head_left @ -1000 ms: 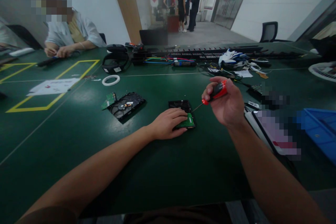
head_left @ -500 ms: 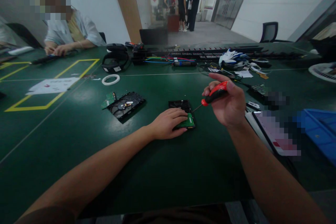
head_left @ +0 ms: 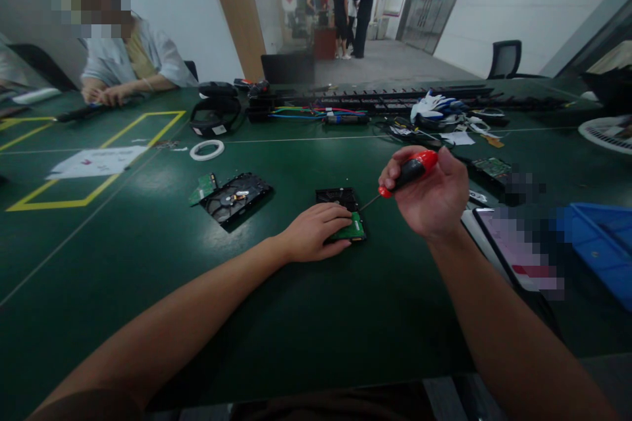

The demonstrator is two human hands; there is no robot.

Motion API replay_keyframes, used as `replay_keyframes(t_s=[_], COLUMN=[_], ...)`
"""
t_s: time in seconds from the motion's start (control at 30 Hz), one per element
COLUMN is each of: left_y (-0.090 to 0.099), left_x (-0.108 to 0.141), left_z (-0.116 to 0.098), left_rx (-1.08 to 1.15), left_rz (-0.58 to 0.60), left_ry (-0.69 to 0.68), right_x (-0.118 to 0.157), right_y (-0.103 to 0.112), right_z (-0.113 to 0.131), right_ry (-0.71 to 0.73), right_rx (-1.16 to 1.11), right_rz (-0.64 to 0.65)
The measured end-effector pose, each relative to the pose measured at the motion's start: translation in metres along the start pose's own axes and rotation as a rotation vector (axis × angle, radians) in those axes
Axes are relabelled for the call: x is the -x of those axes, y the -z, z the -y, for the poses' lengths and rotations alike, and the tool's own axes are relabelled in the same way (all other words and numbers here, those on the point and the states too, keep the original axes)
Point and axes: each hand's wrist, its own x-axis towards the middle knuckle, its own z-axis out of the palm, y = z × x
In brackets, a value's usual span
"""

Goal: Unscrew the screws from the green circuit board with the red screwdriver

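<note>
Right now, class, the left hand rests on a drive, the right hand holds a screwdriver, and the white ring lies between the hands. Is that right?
One error: the head view shows the white ring beyond a second drive, left of the left hand and the right hand, not between them. The left hand does rest on a drive, and the right hand holds a screwdriver.

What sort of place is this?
Probably an electronics workshop: on the green worktable lie a black rectangular casing that looks like a hard drive and a green circuit board, and the right hand holds a red-and-black screwdriver.
</note>
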Motion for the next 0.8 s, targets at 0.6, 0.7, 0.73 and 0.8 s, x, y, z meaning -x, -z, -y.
replay_keyframes(t_s=[0.6,0.7,0.73,0.8], left_y=[0.0001,0.0007,0.0007,0.0002], left_x=[-0.0006,-0.0011,-0.001,-0.0005], left_z=[-0.0001,-0.0002,-0.0002,0.0001], left_rx=[-0.021,-0.006,-0.005,-0.01], left_rz=[0.006,0.004,0.004,0.005], left_ry=[-0.004,-0.005,-0.005,-0.005], right_x=[0.0005,0.0,0.0,0.0001], right_y=[0.0011,0.0006,0.0006,0.0009], right_z=[-0.0021,-0.0004,0.0002,0.0011], right_ry=[0.005,0.02,0.021,0.007], right_rx=[0.01,0.019,0.011,-0.01], right_rz=[0.001,-0.019,-0.03,-0.045])
